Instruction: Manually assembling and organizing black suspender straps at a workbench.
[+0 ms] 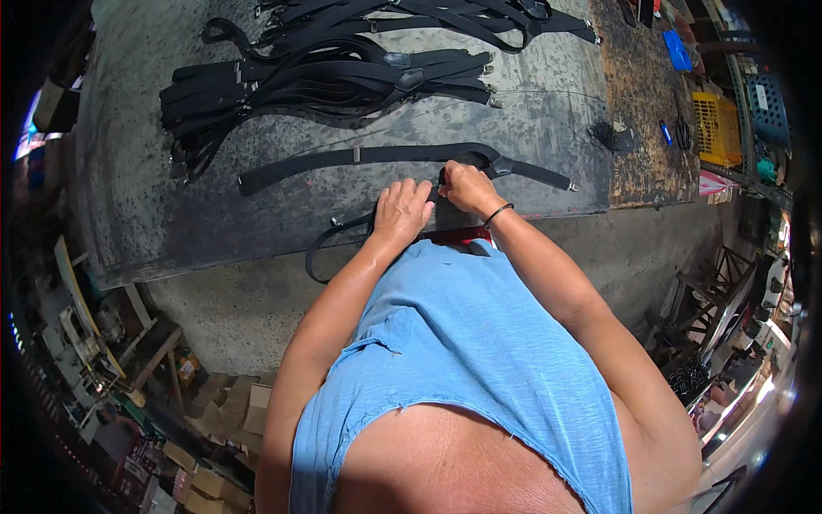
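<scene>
Both arms reach forward over a blue shirt (479,325) to the near edge of the dark counter (531,120), elbows bent outward and wrists near each other.

The left hand (404,210) lies back-up on the counter, its fingers close together, partly bent and pointing away from the body. It rests over part of the black suspenders (394,153); whether its fingers grip the strap or only press it, I cannot tell.

The right hand (469,186) is just beside it, turned inward toward the left hand. Its fingers are curled in, almost a fist, and pinch a short piece of the same strap between thumb and fingers. A thin black band (498,215) circles the right wrist.

The suspenders lie on the counter just beyond both hands, 1 long strap stretching left and another end reaching right past a dark patch (505,167) to a metal clip (573,186). To the left of the left hand, a strap with another clip (336,224) hangs in a loop over the counter's edge.

Farther back lie 2 piles of black suspenders, a nearer pile (317,81) and a farther pile (419,15). A yellow crate (717,128) stands at the right.
</scene>
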The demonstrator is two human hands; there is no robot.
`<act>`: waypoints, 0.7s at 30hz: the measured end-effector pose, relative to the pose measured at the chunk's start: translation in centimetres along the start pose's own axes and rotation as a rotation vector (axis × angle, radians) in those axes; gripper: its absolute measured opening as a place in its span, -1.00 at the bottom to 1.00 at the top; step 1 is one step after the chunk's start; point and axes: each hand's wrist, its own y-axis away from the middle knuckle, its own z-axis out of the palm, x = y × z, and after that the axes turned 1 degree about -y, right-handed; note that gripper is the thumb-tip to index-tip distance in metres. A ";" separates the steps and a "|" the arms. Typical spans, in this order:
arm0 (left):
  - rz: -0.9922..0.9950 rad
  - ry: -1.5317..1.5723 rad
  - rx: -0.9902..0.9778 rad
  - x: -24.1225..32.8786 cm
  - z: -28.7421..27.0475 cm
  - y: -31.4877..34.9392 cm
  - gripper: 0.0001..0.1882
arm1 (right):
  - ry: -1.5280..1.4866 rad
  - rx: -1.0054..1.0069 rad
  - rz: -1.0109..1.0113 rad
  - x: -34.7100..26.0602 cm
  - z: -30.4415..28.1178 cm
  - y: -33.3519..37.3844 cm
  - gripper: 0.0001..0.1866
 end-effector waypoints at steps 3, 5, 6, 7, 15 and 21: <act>-0.108 0.077 -0.092 -0.1 -0.9 -0.1 -0.65 | 0.057 -0.009 0.022 -0.5 0.0 -0.5 -0.67; -0.219 0.175 -0.312 -0.4 -2.4 -0.2 -0.64 | 0.090 -0.016 0.045 -0.8 -0.2 -0.2 -0.67; -0.216 0.171 -0.306 -0.6 -3.4 -0.5 -0.64 | 0.022 0.005 0.085 -0.9 -0.4 0.3 -0.69; -0.251 0.152 -0.389 -0.6 -4.5 -0.3 -0.64 | -0.047 0.023 0.127 -0.9 -0.3 0.9 -0.71; -0.249 0.304 -0.488 -2.9 -9.5 2.0 -0.60 | -0.128 0.137 0.130 -0.6 0.8 1.8 -0.71; -0.210 0.450 -0.500 -5.4 -14.2 5.2 -0.50 | -0.133 0.221 0.137 -0.9 1.7 2.5 -0.69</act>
